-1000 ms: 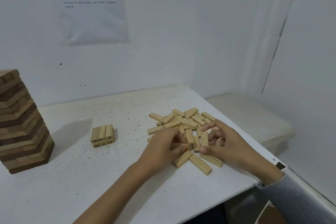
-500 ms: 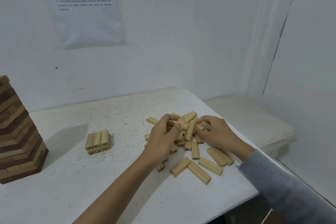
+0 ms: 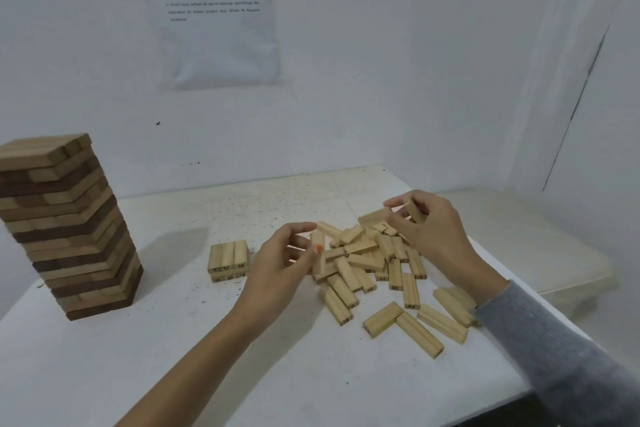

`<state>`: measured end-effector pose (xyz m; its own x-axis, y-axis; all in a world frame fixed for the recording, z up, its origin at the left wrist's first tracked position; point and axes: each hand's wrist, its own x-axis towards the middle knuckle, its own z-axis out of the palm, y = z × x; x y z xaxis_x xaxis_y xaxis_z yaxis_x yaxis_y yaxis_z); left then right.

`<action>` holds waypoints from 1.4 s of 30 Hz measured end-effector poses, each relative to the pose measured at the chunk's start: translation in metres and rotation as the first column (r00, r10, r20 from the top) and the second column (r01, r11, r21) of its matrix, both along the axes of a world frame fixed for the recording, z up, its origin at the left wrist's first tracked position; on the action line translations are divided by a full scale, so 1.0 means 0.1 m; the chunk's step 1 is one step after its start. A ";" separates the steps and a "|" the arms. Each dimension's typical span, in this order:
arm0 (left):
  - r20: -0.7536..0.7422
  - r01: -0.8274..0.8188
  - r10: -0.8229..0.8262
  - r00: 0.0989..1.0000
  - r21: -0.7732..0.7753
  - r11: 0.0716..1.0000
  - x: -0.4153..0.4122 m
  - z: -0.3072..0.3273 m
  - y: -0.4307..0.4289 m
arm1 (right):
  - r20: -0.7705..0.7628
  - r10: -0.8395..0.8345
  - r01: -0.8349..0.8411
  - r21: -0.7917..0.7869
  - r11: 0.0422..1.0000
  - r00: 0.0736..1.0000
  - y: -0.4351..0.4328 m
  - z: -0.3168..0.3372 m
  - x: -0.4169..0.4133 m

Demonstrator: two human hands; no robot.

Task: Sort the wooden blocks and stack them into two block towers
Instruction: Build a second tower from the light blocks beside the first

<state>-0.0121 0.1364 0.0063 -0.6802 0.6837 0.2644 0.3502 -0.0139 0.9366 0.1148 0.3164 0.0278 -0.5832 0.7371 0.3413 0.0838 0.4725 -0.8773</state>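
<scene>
A loose pile of light wooden blocks (image 3: pixel 367 258) lies on the white table (image 3: pixel 173 340), right of centre. My right hand (image 3: pixel 429 232) is raised over the pile's far side and grips two light blocks (image 3: pixel 373 217), one pointing left and one between the fingers. My left hand (image 3: pixel 280 262) hovers at the pile's left edge, its thumb and curled fingers around an upright light block (image 3: pixel 318 255). A small stack of light blocks (image 3: pixel 228 260), two layers of three, sits left of the pile. A tall tower (image 3: pixel 65 225) of mixed dark and light blocks stands at far left.
Several single blocks (image 3: pixel 419 331) lie scattered near the table's front right edge. A low white bench (image 3: pixel 540 239) stands beyond the table's right side. White walls close off the back and the right, with a printed sheet (image 3: pixel 214 10) on the back wall.
Both hands have risen from the pile. My right hand lifted blocks up and to the right, and my left hand drew left with one block. The view swung left, showing more of the tall tower.
</scene>
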 end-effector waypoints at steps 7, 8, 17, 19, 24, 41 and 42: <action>0.048 -0.028 0.032 0.998 -0.075 0.997 -0.22 -0.07 -0.53 | 0.101 0.372 -0.362 -0.107 0.926 0.923 -0.50 0.06 -0.41; 0.062 -0.042 0.047 0.997 -0.076 0.996 -0.25 -0.08 -0.60 | 0.163 0.431 -0.416 -0.116 0.902 0.888 -0.57 0.04 -0.47; 0.041 -0.134 0.144 0.989 -0.181 0.974 -0.33 -0.21 -1.02 | 0.389 0.577 -0.603 -0.067 0.795 0.718 -1.03 -0.25 -0.82; -0.097 -0.189 0.171 0.981 -0.236 0.953 -0.34 -0.23 -1.03 | 0.380 0.568 -0.596 -0.052 0.802 0.730 -1.06 -0.28 -0.81; -0.100 -0.160 0.137 0.986 -0.279 0.947 -0.34 -0.23 -1.04 | 0.277 0.534 -0.434 -0.348 0.831 0.799 -1.06 -0.22 -0.82; -0.202 -0.077 0.019 0.979 -0.283 0.956 -0.32 -0.28 -1.11 | 0.439 0.556 -0.606 -0.031 0.795 0.706 -1.10 -0.36 -0.59; -0.214 -0.085 0.023 0.977 -0.285 0.955 -0.32 -0.29 -1.11 | 0.486 0.563 -0.643 -0.005 0.766 0.668 -1.10 -0.35 -0.57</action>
<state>-0.0438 0.0250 -0.0228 -0.6702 0.7153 0.1979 0.5280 0.2721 0.8045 0.0579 0.2067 -0.0069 -0.9913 0.1308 0.0113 0.0815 0.6804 -0.7283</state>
